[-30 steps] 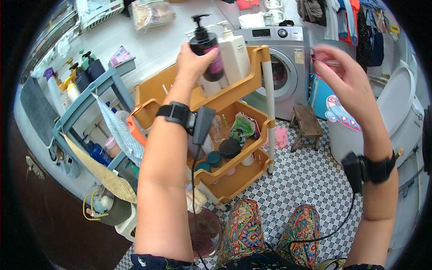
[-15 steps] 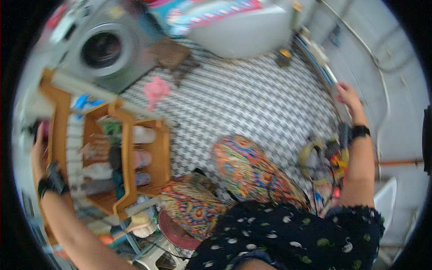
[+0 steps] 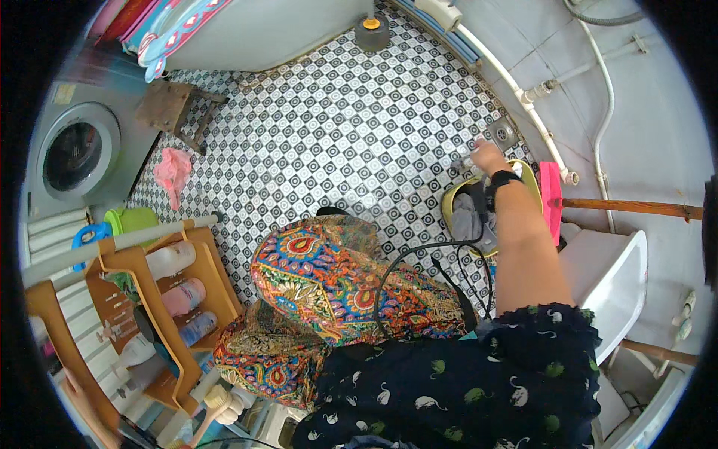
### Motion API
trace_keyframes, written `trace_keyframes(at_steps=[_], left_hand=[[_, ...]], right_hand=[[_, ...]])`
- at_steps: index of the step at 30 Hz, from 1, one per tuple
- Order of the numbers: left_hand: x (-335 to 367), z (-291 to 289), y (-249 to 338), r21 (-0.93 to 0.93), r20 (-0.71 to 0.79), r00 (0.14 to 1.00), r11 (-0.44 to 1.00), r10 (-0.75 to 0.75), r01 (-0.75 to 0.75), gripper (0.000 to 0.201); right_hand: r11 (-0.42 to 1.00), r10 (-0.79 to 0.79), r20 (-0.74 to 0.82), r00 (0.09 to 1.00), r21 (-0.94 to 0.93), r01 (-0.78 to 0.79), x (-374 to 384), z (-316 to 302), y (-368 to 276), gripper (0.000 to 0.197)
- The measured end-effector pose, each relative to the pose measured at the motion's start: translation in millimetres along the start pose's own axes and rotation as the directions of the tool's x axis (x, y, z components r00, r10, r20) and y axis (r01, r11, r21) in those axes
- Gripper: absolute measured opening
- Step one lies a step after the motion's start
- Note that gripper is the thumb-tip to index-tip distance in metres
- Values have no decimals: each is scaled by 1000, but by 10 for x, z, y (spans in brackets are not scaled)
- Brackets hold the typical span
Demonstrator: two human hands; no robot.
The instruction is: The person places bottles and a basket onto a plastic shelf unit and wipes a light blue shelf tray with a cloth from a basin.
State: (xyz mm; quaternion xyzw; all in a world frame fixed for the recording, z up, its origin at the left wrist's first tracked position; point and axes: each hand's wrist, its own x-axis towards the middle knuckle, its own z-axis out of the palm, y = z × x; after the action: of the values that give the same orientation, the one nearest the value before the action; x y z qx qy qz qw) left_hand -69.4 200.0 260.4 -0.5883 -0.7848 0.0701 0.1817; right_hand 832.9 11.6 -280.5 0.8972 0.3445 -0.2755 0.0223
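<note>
My right hand (image 3: 488, 157) is closed above the far rim of a yellow-edged basin (image 3: 446, 206). A small greyish item shows at its fingertips, too unclear to name. Grey cloth (image 3: 467, 223) lies inside the basin, partly covered by my right forearm. At the lower left edge, my left hand (image 3: 81, 400) is beside the wooden storage rack (image 3: 112, 262). Its fingers are mostly hidden and distorted by the rim of the picture. Several bottles stand on the rack, among them a pink bottle (image 3: 185, 296) and a white bottle (image 3: 170, 260).
A pink plastic bag (image 3: 173, 173) lies on the checked floor (image 3: 314, 135) near a wooden stool (image 3: 164, 107) and a washing machine (image 3: 71, 161). White pipes (image 3: 508, 82) run along the right wall. A black cable (image 3: 383, 280) crosses my patterned trousers. A scrub brush (image 3: 217, 400) is at lower left.
My view has turned toward the right. My right hand has come away from the wall side to over the basin. My left hand has dropped lower beside the rack.
</note>
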Motion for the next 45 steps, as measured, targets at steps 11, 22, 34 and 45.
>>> trace_keyframes(at_steps=[11,22,34,45], left_hand=[[-591,387,506,70,-358,932,997,60,-37,63],[-506,298,331,-12,-314,938,988,143,-154,56],[-1073,75,1092,177,-440,897,984,46,36,52],[-1624,-32,1246,-19,-645,764,1000,-6,-9,59]], right_hand=[[969,162,207,965,-216,-116,-143,166,-488,21],[939,-54,97,994,-335,84,-267,-91,-819,19],[570,-749,-455,482,-71,818,-1476,-1402,-2537,18],[-166,-799,-561,-218,-143,976,-3793,-2755,-4622,19]])
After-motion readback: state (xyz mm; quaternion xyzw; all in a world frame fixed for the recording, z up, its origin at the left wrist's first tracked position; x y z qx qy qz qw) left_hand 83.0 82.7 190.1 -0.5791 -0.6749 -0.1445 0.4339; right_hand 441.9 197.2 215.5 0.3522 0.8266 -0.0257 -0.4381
